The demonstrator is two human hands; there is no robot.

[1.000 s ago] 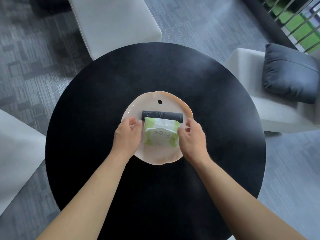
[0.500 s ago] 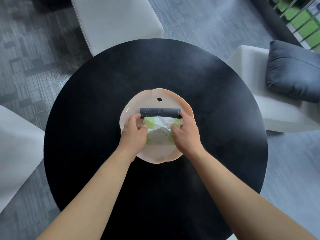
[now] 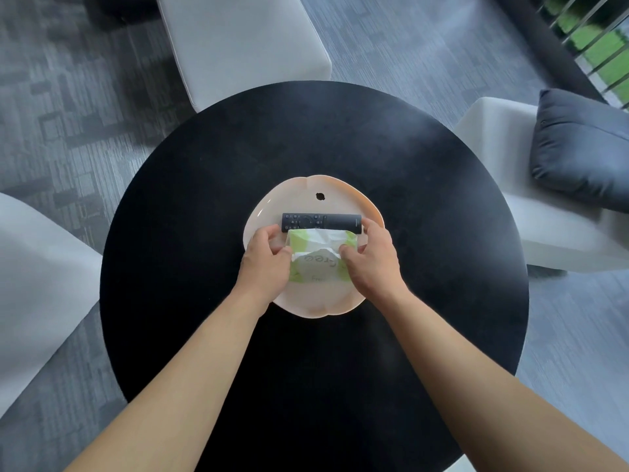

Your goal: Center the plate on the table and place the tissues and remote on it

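A cream scalloped plate (image 3: pixel 308 194) lies near the middle of the round black table (image 3: pixel 190 206). A black remote (image 3: pixel 332 220) lies crosswise on the plate's far half. Just in front of it sits a green-and-white tissue pack (image 3: pixel 315 264), touching the remote's near edge. My left hand (image 3: pixel 265 258) grips the pack's left end and my right hand (image 3: pixel 369 257) grips its right end, fingers pinching the crinkled top. Both hands cover the pack's ends and part of the plate.
White seats stand around the table: one at the back (image 3: pixel 245 42), one on the left (image 3: pixel 30 274), and one on the right (image 3: pixel 544 212) with a dark grey cushion (image 3: pixel 585 148). Grey carpet surrounds them. A railing and greenery show at the top right.
Both hands have closed in over the tissue pack and pushed it away from me, up against the remote. The remote and plate have stayed put.
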